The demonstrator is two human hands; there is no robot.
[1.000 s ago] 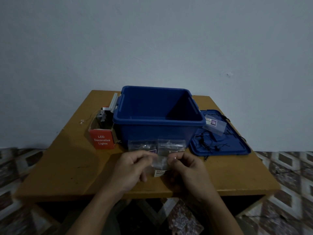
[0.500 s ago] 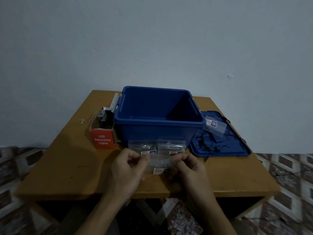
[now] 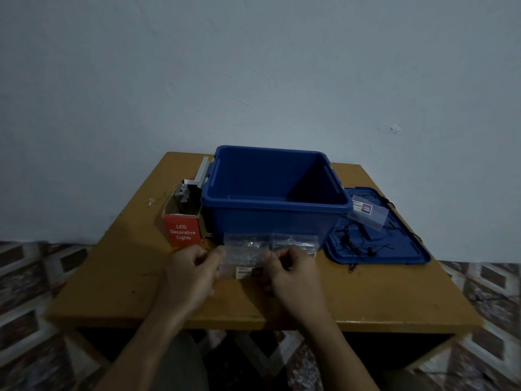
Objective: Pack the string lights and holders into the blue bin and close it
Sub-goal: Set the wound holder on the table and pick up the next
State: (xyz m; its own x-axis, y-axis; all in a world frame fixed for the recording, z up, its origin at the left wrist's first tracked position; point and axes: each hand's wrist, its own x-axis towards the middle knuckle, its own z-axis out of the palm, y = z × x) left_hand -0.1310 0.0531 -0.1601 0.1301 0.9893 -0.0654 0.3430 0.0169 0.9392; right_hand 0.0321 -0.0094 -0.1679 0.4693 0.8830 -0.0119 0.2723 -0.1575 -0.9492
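Two hands are shown at the near middle of a wooden table [image 3: 98, 280], and a small stack of clear plastic packets [image 3: 248, 251] is pinched between them. The left hand [image 3: 194, 275] is closed on the stack's left edge, thumb and fingers curled. The right hand [image 3: 293, 275] is closed on its right edge in the same way.

The packets' long axis is laid left to right, parallel to the near wall of the blue bin [image 3: 273, 206]. The bin is set open just beyond the hands, on the far side, and nothing is seen inside it. The packets are held just in front of that wall, below its rim; whether the table is touched cannot be told. Both hands are placed about equally near the bin, so a lift up and over the near rim is judged to be the next move.

Right of the bin, its lid [image 3: 406, 252] is laid flat, with black string lights [image 3: 356, 245] and another clear packet [image 3: 369, 214] on it. A red box [image 3: 183, 232] marked LED Decorative Lights is stood just left of the bin.
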